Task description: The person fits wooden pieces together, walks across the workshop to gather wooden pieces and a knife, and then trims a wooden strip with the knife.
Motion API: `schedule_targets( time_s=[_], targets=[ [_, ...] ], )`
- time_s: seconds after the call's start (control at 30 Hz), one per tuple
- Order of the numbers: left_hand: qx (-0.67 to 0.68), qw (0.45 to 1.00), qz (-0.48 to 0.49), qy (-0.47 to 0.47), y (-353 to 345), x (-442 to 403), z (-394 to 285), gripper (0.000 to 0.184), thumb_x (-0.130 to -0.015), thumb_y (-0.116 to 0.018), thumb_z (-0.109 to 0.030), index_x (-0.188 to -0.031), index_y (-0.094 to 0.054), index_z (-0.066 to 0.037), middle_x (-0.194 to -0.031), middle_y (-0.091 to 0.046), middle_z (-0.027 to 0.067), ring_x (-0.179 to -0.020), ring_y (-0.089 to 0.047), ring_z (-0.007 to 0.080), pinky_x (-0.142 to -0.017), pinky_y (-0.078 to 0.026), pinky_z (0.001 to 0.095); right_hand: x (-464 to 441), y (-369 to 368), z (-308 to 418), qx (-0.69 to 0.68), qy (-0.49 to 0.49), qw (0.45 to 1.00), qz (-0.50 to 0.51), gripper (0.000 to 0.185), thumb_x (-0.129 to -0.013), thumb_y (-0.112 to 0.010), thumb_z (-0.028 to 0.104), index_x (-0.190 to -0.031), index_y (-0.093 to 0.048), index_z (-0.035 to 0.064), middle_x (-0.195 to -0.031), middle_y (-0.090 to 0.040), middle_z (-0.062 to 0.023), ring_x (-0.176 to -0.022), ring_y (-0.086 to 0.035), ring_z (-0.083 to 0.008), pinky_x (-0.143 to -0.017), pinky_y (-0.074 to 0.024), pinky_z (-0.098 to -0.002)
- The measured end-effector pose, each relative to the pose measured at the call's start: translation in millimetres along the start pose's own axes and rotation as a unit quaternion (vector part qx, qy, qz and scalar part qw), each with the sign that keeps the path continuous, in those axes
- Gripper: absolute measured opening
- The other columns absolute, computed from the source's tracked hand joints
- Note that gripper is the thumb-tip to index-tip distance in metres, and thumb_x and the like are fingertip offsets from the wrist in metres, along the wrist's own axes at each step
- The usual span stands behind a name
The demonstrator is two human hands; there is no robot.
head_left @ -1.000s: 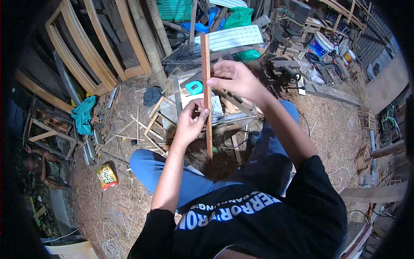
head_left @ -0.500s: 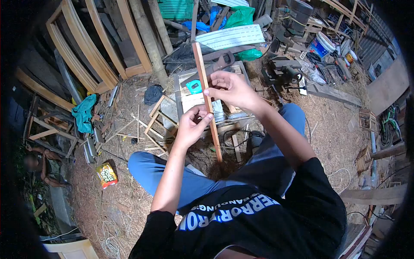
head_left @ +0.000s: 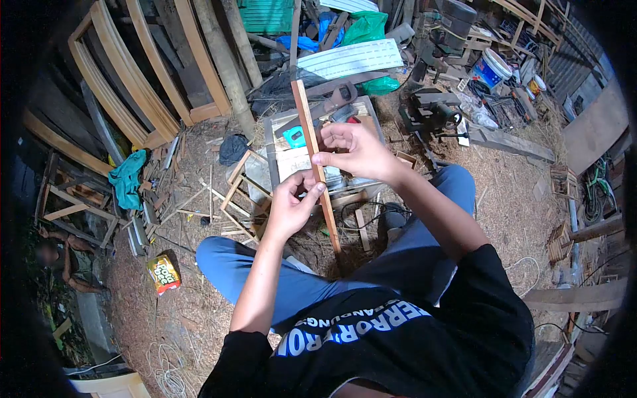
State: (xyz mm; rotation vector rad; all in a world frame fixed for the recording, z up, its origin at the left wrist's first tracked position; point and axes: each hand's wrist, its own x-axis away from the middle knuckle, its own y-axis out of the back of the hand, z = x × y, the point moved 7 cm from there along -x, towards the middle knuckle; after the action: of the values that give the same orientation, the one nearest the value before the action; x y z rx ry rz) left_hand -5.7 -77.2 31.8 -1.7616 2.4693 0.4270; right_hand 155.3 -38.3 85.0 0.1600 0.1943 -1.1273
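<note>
Wood strip [head_left: 304, 119]: reddish-brn w/ paler tan, as I see it remotely.
Tape measure [head_left: 294, 137]: bright turq.
T-shirt [head_left: 458, 312]: blk w/ lg. white lettering.
Trousers [head_left: 229, 262]: greyish-blue.
Snack bag [head_left: 163, 274]: yel. & red.
Panel [head_left: 350, 60]: white w/ rows of grey dashes.
Bucket [head_left: 492, 69]: blue & white.
Cloth [head_left: 126, 180]: teal.

A woodworking workshop is indicated by leaned wooden frames [head_left: 204, 56], a handsaw [head_left: 342, 96], a tape measure [head_left: 294, 137] and scrap-littered ground [head_left: 501, 199].

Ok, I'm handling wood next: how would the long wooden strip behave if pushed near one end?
The wooden strip is probably stiff, as it looks straight along its length. It seems fairly light, being so slender. Long and narrow, it would likely swing rather than slide straight.
</note>
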Motion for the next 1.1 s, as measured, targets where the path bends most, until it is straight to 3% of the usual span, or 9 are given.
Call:
schedule_targets(
  time_s=[0.4,0.5,0.6,0.7,0.77,0.87,0.93,1.0,1.1],
  targets=[
    [-0.056,0.998,-0.038,-0.011,-2,22,-5,0.024,-0.1,-0.073,-0.008,-0.118,-0.065,0.006,-0.106,-0.074,0.0105,-0.102,-0.068,0.0143,-0.093,-0.054,0.0301,16,-9,-4,0.016,-0.028,0.999,0.001,0.027,-0.096,-0.077,0.008,-0.12,-0.067,-0.0015,-0.109,-0.073,-0.0049,-0.104,-0.067,-0.0107,-0.094,-0.0542,-0.0292],
    [-0.042,0.998,-0.036,0.003,-4,18,4,0.023,-0.1,-0.073,-0.008,-0.117,-0.066,0.006,-0.107,-0.074,0.0113,-0.102,-0.069,0.0147,-0.094,-0.054,0.0304,17,-5,-8,0.007,-0.041,0.999,0.002,0.028,-0.096,-0.077,0.007,-0.121,-0.067,-0.002,-0.111,-0.073,-0.0058,-0.105,-0.067,-0.0113,-0.094,-0.054,-0.0297],
    [-0.036,0.999,-0.037,-0.005,-8,13,8,0.018,-0.1,-0.071,-0.008,-0.114,-0.068,0.003,-0.104,-0.071,0.0053,-0.102,-0.062,0.0116,-0.094,-0.049,0.0294,14,2,-13,0.013,-0.032,0.999,-0.003,0.028,-0.097,-0.076,0.007,-0.121,-0.067,-0.0023,-0.111,-0.073,-0.0061,-0.106,-0.068,-0.0118,-0.094,-0.0539,-0.03],
    [-0.037,0.997,-0.035,0.053,-11,6,17,0.022,-0.1,-0.073,-0.009,-0.116,-0.067,0.005,-0.105,-0.074,0.0103,-0.1,-0.068,0.0145,-0.091,-0.053,0.0291,12,8,-16,-0.004,-0.003,1.0,0.007,0.029,-0.097,-0.076,0.007,-0.122,-0.067,-0.0026,-0.111,-0.073,-0.0064,-0.106,-0.068,-0.0122,-0.094,-0.054,-0.03],
    [-0.049,0.998,-0.036,0.002,-10,2,17,0.023,-0.101,-0.071,-0.011,-0.117,-0.067,0.005,-0.102,-0.073,0.0093,-0.1,-0.066,0.0137,-0.09,-0.051,0.0293,10,16,-14,-0.006,-0.012,1.0,0.022,0.029,-0.098,-0.075,0.008,-0.123,-0.066,-0.0026,-0.11,-0.073,-0.0073,-0.107,-0.068,-0.0131,-0.095,-0.0543,-0.0301],
    [-0.058,0.997,-0.049,-0.006,0,-6,26,0.026,-0.104,-0.068,-0.016,-0.12,-0.067,0.005,-0.102,-0.072,0.0083,-0.101,-0.064,0.0124,-0.092,-0.051,0.0297,4,49,-20,0.034,0.017,0.999,-0.008,0.028,-0.099,-0.075,0.016,-0.119,-0.069,-0.0026,-0.105,-0.074,-0.008,-0.098,-0.07,-0.014,-0.087,-0.0564,-0.0317],
    [0.003,0.997,-0.059,0.044,10,-13,40,0.034,-0.109,-0.061,-0.023,-0.127,-0.065,0.005,-0.108,-0.072,0.0065,-0.103,-0.063,0.0113,-0.094,-0.05,0.0291,-1,81,-28,0.049,-0.055,0.995,-0.072,0.028,-0.103,-0.07,0.021,-0.117,-0.07,-0.003,-0.1,-0.074,-0.007,-0.084,-0.07,-0.0122,-0.08,-0.0579,-0.0301],
    [0.087,0.99,-0.071,0.085,21,-26,58,0.037,-0.111,-0.058,-0.025,-0.133,-0.064,0.005,-0.114,-0.072,0.0055,-0.105,-0.062,0.0106,-0.096,-0.049,0.0286,-8,115,-43,0.075,-0.054,0.989,-0.117,0.027,-0.103,-0.068,0.02,-0.117,-0.07,-0.0038,-0.099,-0.074,-0.0072,-0.083,-0.069,-0.012,-0.079,-0.0572,-0.0297],
    [0.098,0.988,-0.072,0.099,30,-44,62,0.039,-0.111,-0.058,-0.024,-0.137,-0.062,0.005,-0.116,-0.071,0.005,-0.107,-0.062,0.0101,-0.098,-0.049,0.0282,-15,144,-58,0.105,-0.048,0.981,-0.157,0.028,-0.104,-0.066,0.02,-0.119,-0.069,-0.0035,-0.099,-0.073,-0.0076,-0.085,-0.069,-0.0124,-0.08,-0.0569,-0.0285]
  ],
)
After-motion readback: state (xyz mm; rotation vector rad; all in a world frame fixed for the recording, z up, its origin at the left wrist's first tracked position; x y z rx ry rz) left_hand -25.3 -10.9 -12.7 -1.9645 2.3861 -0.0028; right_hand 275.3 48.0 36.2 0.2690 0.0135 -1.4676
